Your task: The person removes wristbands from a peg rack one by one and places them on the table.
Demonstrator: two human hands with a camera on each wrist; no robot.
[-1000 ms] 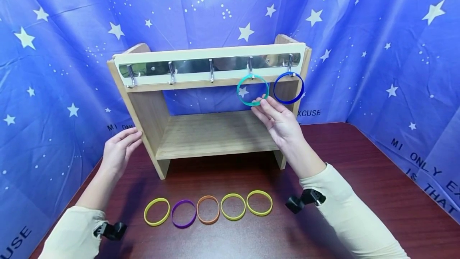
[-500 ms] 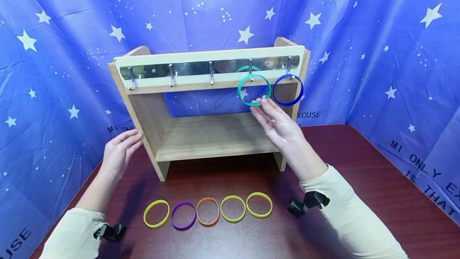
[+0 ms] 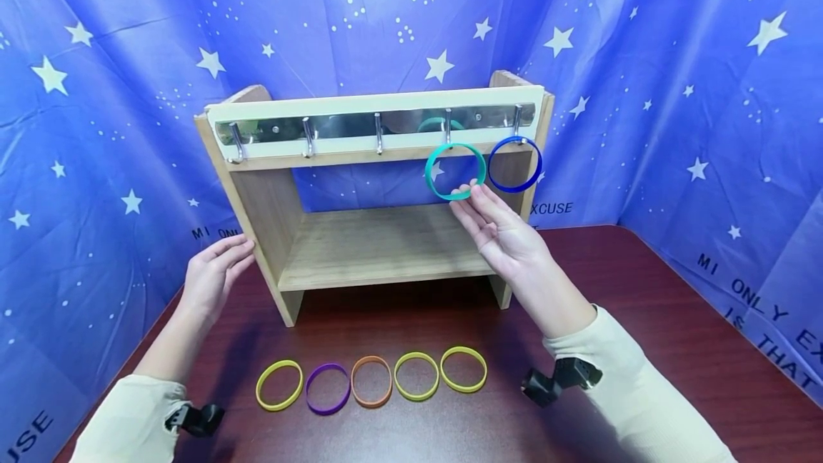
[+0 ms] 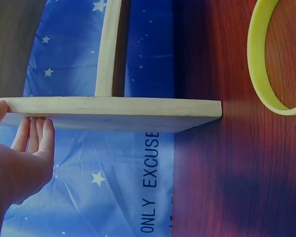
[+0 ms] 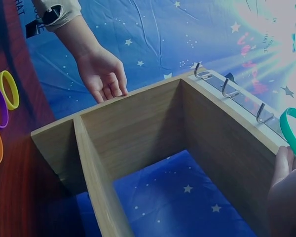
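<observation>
In the head view my right hand [image 3: 504, 234] pinches a teal silicone wristband [image 3: 429, 181] by its lower right edge between thumb and fingers. The band stands upright by the second hook from the right [image 3: 448, 123]; whether it touches the hook I cannot tell. A dark blue wristband [image 3: 491, 170] hangs from the rightmost hook [image 3: 518, 118]. My left hand [image 3: 208, 281] touches the wooden shelf [image 3: 386, 245] at its left side panel. In the left wrist view the thumb lies at the panel's front edge [image 4: 153, 106], with fairly straight fingers [image 4: 48, 136] against its outer face.
On the dark red table [image 3: 398, 441], in front of the shelf, lie a purple wristband [image 3: 308, 395], an orange wristband [image 3: 354, 388] and several yellow wristbands [image 3: 258, 391]. A metal hook strip [image 3: 341, 125] runs across the shelf's top. A starry blue curtain [image 3: 360, 34] surrounds the table.
The teal wristband and my right hand have dropped slightly, and the band's reflection shows in the metal strip. My left hand stays at the panel. The whole view has shifted a little.
</observation>
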